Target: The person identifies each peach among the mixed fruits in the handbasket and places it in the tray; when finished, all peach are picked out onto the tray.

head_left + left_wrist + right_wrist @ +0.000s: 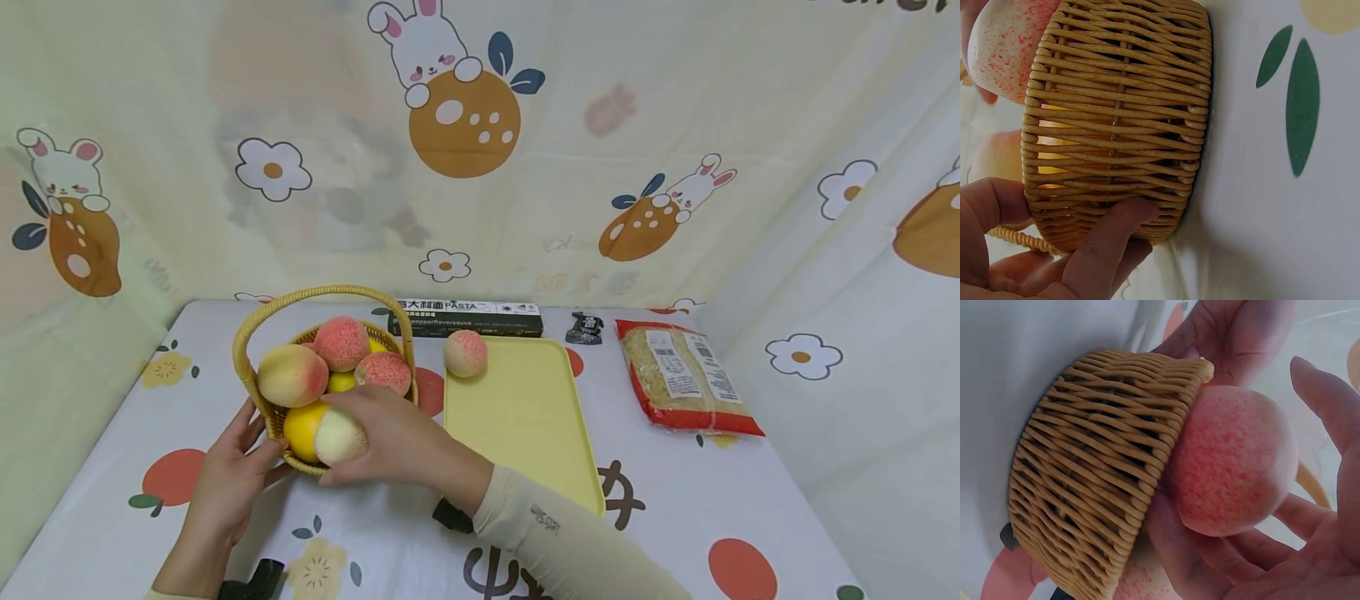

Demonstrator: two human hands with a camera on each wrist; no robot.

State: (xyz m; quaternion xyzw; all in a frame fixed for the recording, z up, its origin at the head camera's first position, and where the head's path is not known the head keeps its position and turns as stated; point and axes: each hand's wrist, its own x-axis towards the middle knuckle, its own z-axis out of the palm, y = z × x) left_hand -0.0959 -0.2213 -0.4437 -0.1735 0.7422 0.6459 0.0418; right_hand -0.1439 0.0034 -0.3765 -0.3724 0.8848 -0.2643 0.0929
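A wicker basket [306, 468] with an arched handle [322, 292] stands at the left of the table, heaped with several peaches [292, 377] and yellow fruit [302, 432]. My left hand [232, 475] grips its near left side, the thumb at the rim and the fingers against the woven wall [1116, 137]. At the near rim my right hand [397, 437] holds a pale peach [341, 437], which shows a pink speckled side in the right wrist view. Fingers [1179, 550] curl beneath that peach. Another peach [466, 353] lies on the far left corner of a yellow tray [517, 425].
Behind the tray lies a black pasta box [465, 321]. To its right are a small black packet [584, 328] and a red-edged clear bag [682, 379] of pale grainy food. A printed curtain [555, 208] hangs behind the table. The right forearm crosses the tray's near edge.
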